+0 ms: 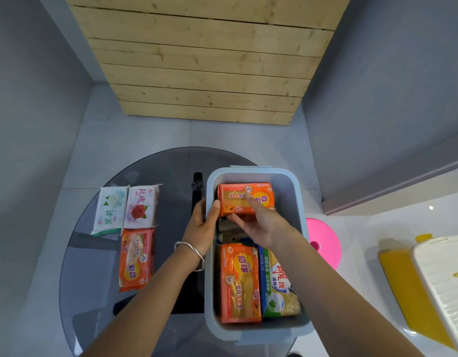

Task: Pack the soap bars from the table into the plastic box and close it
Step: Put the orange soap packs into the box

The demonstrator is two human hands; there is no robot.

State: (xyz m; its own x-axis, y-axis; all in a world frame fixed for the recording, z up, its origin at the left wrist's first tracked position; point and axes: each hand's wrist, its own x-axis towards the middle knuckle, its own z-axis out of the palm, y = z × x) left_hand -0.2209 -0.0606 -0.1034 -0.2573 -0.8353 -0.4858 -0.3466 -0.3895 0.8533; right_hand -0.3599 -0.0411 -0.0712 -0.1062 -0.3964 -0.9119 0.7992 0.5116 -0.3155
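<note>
An open grey-blue plastic box stands on the right part of a round dark glass table. Inside, at the far end, lies an orange soap bar; my right hand grips its near edge, one finger on top. My left hand holds the box's left rim, thumb touching that bar. At the near end of the box lie another orange bar and a green-and-white bar. Left of the box, on the table, lie a white-green bar, a white bar with a red rose and an orange bar.
A pink round stool stands right of the box. On a white surface at the far right sit a yellow object and a white ribbed container. A wooden plank panel stands behind the table.
</note>
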